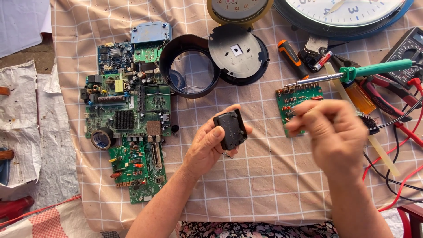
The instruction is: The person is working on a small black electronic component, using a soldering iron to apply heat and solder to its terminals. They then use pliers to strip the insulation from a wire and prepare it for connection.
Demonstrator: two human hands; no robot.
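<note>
Grasped in the left hand (210, 143) – one black clock box (230, 128). Beside it the right hand (328, 132) is curled, its grip unclear – one small green board (296, 103) just beyond, two clocks farther up.

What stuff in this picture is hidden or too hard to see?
All in the head view:
- Right hand: blurred; whether it holds anything cannot be told.
- Small green board: its lower right part is behind that hand.
- Black module in the left hand: its underside is hidden by the fingers.
- White clock: cut off by the top edge.
- Multimeter: cut off by the right edge.
</note>
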